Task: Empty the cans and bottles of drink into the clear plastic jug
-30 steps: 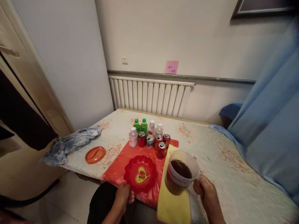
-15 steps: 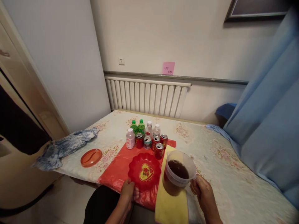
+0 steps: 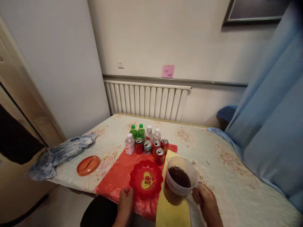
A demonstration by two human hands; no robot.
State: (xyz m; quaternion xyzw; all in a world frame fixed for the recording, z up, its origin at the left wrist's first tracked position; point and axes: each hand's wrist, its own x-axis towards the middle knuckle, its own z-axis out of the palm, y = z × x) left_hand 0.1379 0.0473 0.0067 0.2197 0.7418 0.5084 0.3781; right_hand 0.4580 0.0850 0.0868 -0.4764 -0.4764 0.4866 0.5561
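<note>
My right hand (image 3: 205, 198) is closed round the handle of a clear plastic jug (image 3: 175, 197) of dark brown liquid. The jug is over a yellow cloth (image 3: 172, 217). To its left, a red scalloped plate (image 3: 138, 181) with a yellow heart lies on a red plastic sheet (image 3: 111, 173). My left hand (image 3: 125, 201) is beside the plate's lower left rim, its fingers curled in with nothing visible in them. Behind the plate stand several opened cans, among them a red can (image 3: 159, 156), and several bottles, including a pink-white bottle (image 3: 129, 145) and a green-capped bottle (image 3: 141, 131).
An orange-red lid (image 3: 88, 165) lies on the flowered tablecloth (image 3: 187, 134) at left, near a crumpled blue-and-white cloth (image 3: 63, 154). A radiator (image 3: 146, 99) runs along the wall behind the table. Blue curtain (image 3: 267, 110) hangs at right, reaching the tabletop.
My left hand has drawn slightly left and down from the plate's rim. The camera view has shifted a little. My right hand still grips the jug.
</note>
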